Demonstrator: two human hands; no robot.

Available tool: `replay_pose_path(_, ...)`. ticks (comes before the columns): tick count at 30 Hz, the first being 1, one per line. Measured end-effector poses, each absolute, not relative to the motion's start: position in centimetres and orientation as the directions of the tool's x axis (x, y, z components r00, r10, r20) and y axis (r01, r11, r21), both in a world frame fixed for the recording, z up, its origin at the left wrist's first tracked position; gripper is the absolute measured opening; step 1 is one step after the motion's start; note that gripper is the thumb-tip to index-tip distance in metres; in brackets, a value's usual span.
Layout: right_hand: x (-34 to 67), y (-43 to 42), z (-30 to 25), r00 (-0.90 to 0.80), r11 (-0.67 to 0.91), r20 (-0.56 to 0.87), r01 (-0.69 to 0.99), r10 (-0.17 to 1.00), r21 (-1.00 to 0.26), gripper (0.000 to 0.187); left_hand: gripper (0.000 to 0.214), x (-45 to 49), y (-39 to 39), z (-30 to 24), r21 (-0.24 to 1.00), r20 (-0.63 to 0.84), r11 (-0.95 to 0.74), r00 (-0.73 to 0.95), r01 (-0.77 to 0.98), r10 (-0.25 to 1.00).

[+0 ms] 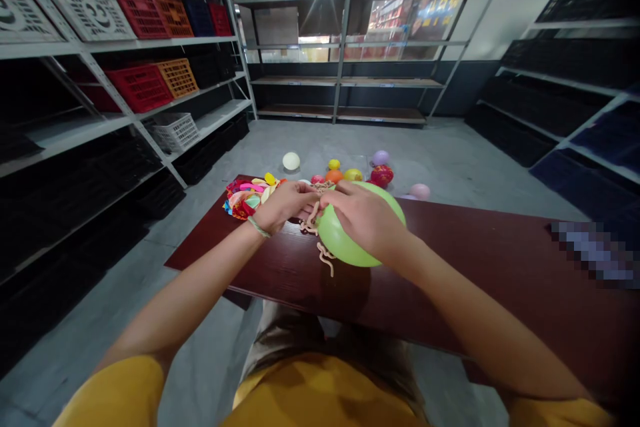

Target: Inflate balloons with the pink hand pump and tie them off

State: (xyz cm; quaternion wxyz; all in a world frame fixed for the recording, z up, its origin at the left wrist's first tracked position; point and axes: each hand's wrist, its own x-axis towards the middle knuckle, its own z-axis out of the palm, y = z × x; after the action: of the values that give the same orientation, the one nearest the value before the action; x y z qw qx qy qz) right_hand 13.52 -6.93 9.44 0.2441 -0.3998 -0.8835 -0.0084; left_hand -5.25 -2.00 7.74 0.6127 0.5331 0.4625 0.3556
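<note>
An inflated light-green balloon [345, 240] rests on the dark red-brown table [475, 260]. My right hand [365, 213] lies over its top with fingers closed toward the balloon's neck. My left hand [285, 205] is pinched at the same spot, beside loose tan rubber bands [320, 240] that trail over the table. What exactly the left fingers grip is hidden. A pile of flat, uninflated coloured balloons [245, 197] sits just left of my left hand.
Several inflated balloons lie on the grey floor beyond the table: white [291, 161], yellow [334, 164], red [381, 176], purple [380, 157], pink [420, 191]. Metal shelves with red [140, 87], orange and white crates [175, 131] line the left; dark shelving stands right.
</note>
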Motion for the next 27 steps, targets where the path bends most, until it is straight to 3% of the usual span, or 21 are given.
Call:
replay_pose_path(7, 12.4, -8.1, 7.0, -0.400, 0.550, 0.571, 0.828, 0.717, -0.110, 0.025, 0.015, -3.5, -3.4, 7.0, 0.987, -0.113, 0.134, 0.203, -0.092, 0.973)
replay_pose_path(10, 11.9, -8.9, 6.7, -0.399, 0.473, 0.579, 0.881, 0.711, 0.026, 0.039, 0.017, -3.1, -3.9, 6.9, 0.991, -0.088, 0.105, 0.175, -0.089, 0.981)
replay_pose_path(16, 11.3, -9.2, 5.6, -0.445, 0.405, 0.601, 0.889, 0.664, 0.212, 0.037, 0.019, -2.8, -4.5, 7.3, 0.995, -0.009, 0.026, 0.172, -0.093, 0.985)
replay_pose_path(22, 11.0, -7.9, 4.0, -0.378, 0.349, 0.710, 0.916, 0.594, 0.196, 0.026, 0.022, -2.4, -5.1, 8.1, 0.985, -0.050, 0.073, 0.148, -0.157, 0.988)
replay_pose_path(27, 11.4, -7.7, 4.2, -0.423, 0.409, 0.693, 0.890, 0.584, 0.200, 0.023, 0.019, -2.5, -4.6, 7.5, 0.970, -0.110, 0.129, 0.102, -0.205, 0.989)
